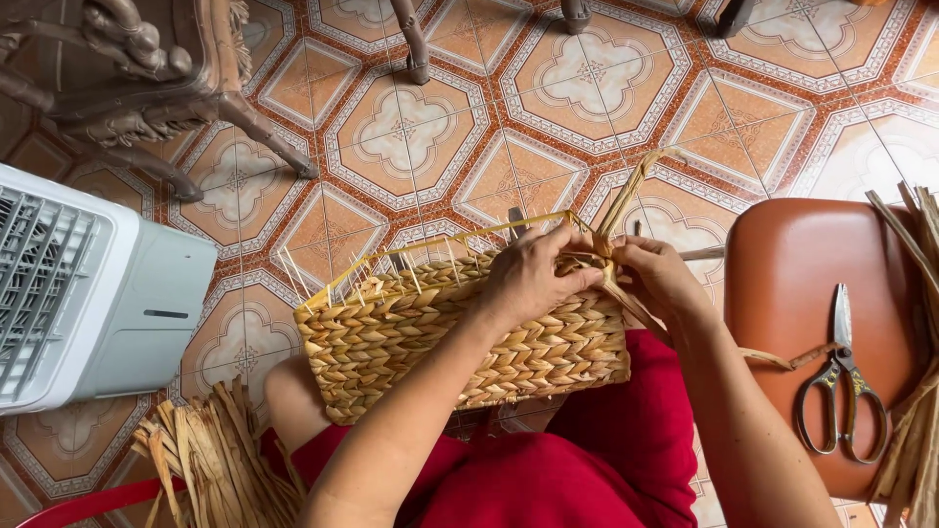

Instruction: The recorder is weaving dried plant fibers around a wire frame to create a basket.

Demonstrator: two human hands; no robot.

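Head view, looking straight down over the lap. A half-woven rectangular basket of tan braided straw (460, 342) rests on the person's knees, above red cloth (587, 460); its rim is unfinished, with a thin yellow wire frame (440, 244) and pale upright spokes standing out of the top edge. The left hand (533, 279) lies over the basket's upper right rim, fingers curled down and pressing on the weave. The right hand (660, 279) is just beside it at the basket's right corner, fingers pinched around a flat dried straw strand (631, 191) that rises away from the corner toward the floor tiles. The two hands are nearly touching; whether they actually meet cannot be told. To the right, an orange-brown plastic stool seat (792, 274) serves as a worktop and carries a pair of metal scissors (841, 381), blades closed, with loose long straw strips (915, 411) lying along its right edge. A bundle of dried straw (210, 460) sits on the floor at lower left, near the knee. A white box-shaped fan unit with a grille (88, 293) stands at far left. Dark carved wooden furniture legs (166, 98) occupy the upper left, on a patterned orange and white tiled floor (587, 78).
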